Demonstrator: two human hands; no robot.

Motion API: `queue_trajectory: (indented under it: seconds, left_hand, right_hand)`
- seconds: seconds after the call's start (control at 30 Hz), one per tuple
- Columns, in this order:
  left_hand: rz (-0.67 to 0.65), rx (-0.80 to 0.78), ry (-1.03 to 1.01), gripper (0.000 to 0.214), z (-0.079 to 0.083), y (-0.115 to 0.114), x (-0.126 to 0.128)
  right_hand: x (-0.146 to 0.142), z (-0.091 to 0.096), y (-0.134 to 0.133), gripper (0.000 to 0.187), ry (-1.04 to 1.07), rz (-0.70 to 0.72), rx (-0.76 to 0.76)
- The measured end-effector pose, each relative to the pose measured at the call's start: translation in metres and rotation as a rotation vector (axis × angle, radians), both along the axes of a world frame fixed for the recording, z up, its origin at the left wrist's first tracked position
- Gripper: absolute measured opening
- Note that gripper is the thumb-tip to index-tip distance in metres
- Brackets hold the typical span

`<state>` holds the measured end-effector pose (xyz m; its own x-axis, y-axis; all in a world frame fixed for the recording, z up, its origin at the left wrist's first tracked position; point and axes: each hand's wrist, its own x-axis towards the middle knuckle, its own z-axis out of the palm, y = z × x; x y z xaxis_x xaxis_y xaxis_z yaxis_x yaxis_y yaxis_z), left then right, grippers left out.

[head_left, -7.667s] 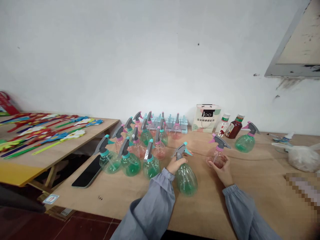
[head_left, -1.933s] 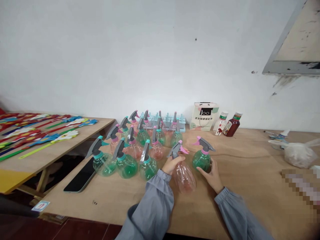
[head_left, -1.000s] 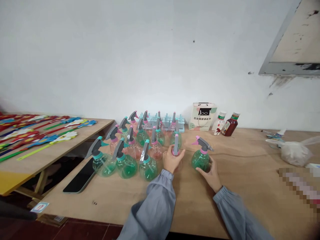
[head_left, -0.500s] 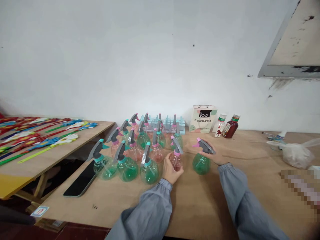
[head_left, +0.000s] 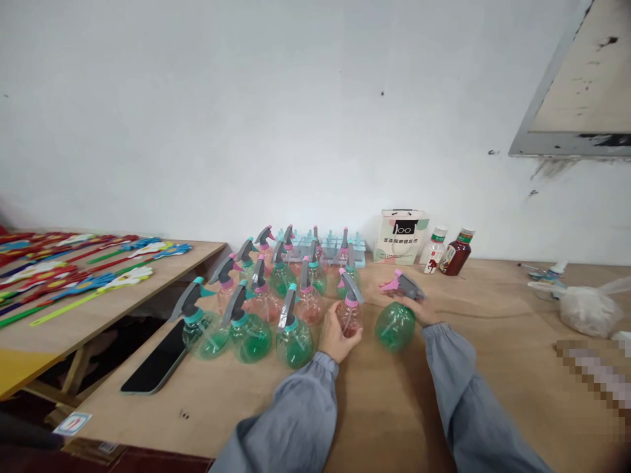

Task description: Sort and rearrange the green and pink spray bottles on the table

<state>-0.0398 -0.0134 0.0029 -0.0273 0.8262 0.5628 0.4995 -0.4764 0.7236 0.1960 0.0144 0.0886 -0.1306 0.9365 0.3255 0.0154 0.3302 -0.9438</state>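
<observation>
My left hand [head_left: 340,336] is wrapped round the body of a pink spray bottle [head_left: 351,318], which stands upright with a grey trigger and pink collar. To its right, my right hand [head_left: 421,309] grips a green spray bottle [head_left: 394,327] at its neck, just under a grey trigger head with a pink nozzle [head_left: 393,282]. Its fingers are partly hidden behind the bottle, and I cannot tell whether the bottle's base touches the table. Left of my hands, several green and pink spray bottles are grouped in rows, among them a green one with a teal collar [head_left: 294,343].
A black phone [head_left: 155,361] lies by the left edge of the wooden table [head_left: 276,420]. Behind the bottles are light-blue moulds [head_left: 357,253], a printed paper bag [head_left: 401,240] and two drink bottles [head_left: 456,253]. A plastic bag [head_left: 589,309] lies at right; colourful hand-shaped items [head_left: 113,279] cover another table.
The green spray bottle in my right hand has tilted slightly and shifted a little left. My left hand stays on the pink one. The view has moved slightly.
</observation>
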Motion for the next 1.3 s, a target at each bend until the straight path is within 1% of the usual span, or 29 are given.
queue_trajectory:
  seconds: [0.03,0.1,0.2,0.27,0.33,0.43,0.53,0.7,0.8,0.87,0.97,1.03,1.17,1.3]
  left_hand:
    - [-0.002,0.0,-0.001,0.08,0.0,0.0,0.0]
    - [-0.002,-0.002,-0.008,0.08,0.0,0.001,-0.001]
    - [0.001,-0.001,-0.005,0.078,0.001,0.004,-0.003]
    - [-0.008,0.008,0.01,0.078,0.001,0.005,-0.004]
    - [-0.017,0.021,0.027,0.079,0.001,0.006,-0.004]
    - [-0.016,0.039,0.045,0.08,0.0,0.006,-0.004]
    - [-0.017,0.046,0.053,0.08,-0.002,0.006,-0.005]
    - [-0.008,0.066,0.069,0.081,-0.003,0.005,-0.005]
    - [-0.008,0.068,0.07,0.081,-0.003,0.006,-0.006]
    - [-0.01,0.059,0.069,0.081,-0.003,0.006,-0.006]
    - [-0.019,0.051,0.062,0.081,-0.003,0.006,-0.006]
    - [-0.026,0.055,0.057,0.081,-0.004,0.006,-0.006]
    - [-0.036,0.049,0.062,0.081,-0.004,0.006,-0.006]
    - [-0.041,0.044,0.068,0.081,-0.004,0.007,-0.006]
  right_hand:
    - [0.0,0.002,0.0,0.033,0.058,0.01,-0.052]
    - [-0.003,0.009,-0.002,0.031,0.124,0.09,-0.164]
    - [-0.013,0.024,-0.009,0.035,0.117,0.214,-0.275]
    - [-0.021,0.031,-0.015,0.039,0.11,0.268,-0.324]
    - [-0.029,0.034,-0.018,0.038,0.107,0.298,-0.384]
    - [-0.036,0.033,-0.019,0.033,0.115,0.327,-0.451]
    - [-0.037,0.03,-0.016,0.026,0.137,0.314,-0.428]
    - [-0.032,0.032,-0.012,0.014,0.158,0.179,-0.335]
    - [-0.028,0.033,-0.012,0.016,0.147,0.155,-0.3]
    - [-0.025,0.032,-0.011,0.02,0.127,0.154,-0.284]
    - [-0.023,0.028,-0.007,0.028,0.138,0.162,-0.258]
    - [-0.021,0.023,-0.004,0.03,0.167,0.165,-0.256]
    - [-0.017,0.016,0.003,0.021,0.163,0.154,-0.295]
    - [-0.014,0.017,0.003,0.018,0.108,0.117,-0.279]
